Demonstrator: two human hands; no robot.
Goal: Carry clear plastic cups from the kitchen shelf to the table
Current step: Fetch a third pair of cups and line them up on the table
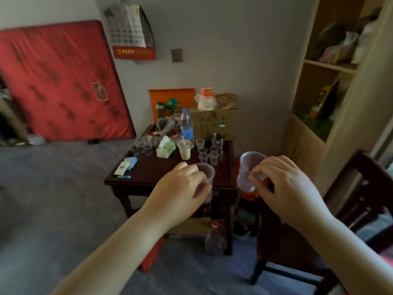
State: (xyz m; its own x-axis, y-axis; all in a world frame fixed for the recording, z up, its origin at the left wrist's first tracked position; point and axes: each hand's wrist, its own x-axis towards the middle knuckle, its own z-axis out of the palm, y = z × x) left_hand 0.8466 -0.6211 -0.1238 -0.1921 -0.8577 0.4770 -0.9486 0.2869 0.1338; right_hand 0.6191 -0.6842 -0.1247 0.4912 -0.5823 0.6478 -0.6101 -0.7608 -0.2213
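My left hand grips a clear plastic cup from the side, held upright above the near edge of the dark wooden table. My right hand pinches a second clear plastic cup, tilted a little, just past the table's right front corner. Several more clear cups stand grouped on the table's right half. Another group of clear cups stands at its left rear.
On the table are a water bottle, a tissue pack, a drink cup with a straw, a metal mug and a cardboard box. A dark chair stands at right; a red mattress leans left. Shelves rise at far right.
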